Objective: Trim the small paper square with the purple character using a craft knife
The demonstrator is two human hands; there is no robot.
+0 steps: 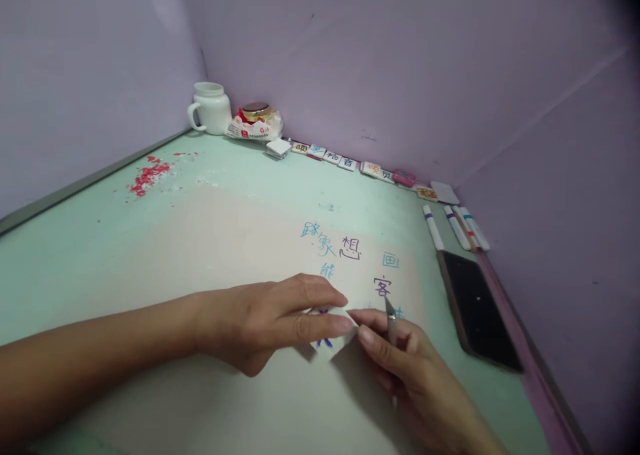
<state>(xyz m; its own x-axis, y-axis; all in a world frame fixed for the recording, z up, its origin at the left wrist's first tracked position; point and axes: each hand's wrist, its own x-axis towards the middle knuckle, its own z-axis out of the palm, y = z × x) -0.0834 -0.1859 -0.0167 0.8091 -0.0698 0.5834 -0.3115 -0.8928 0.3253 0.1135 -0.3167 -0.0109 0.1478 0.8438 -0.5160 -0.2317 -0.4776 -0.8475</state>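
A small white square piece [336, 344] with purple strokes on its face is held low over the table. My left hand [280, 322] grips it, with two fingers lying over its top face and partly covering the strokes. My right hand [400, 355] holds a craft knife [391, 318] whose pointed blade sticks up past the fingers. The right thumb and forefinger pinch at the piece's right corner. Whether the piece is a block or a thick card I cannot tell.
Characters in blue and purple mark the table [240, 242]. At right lie a dark phone [480, 308] and several white markers [456, 228]. Several small lettered squares [347, 163] line the back wall. A white mug [213, 112], a lidded jar [257, 112] and red crumbs [150, 175] are at left.
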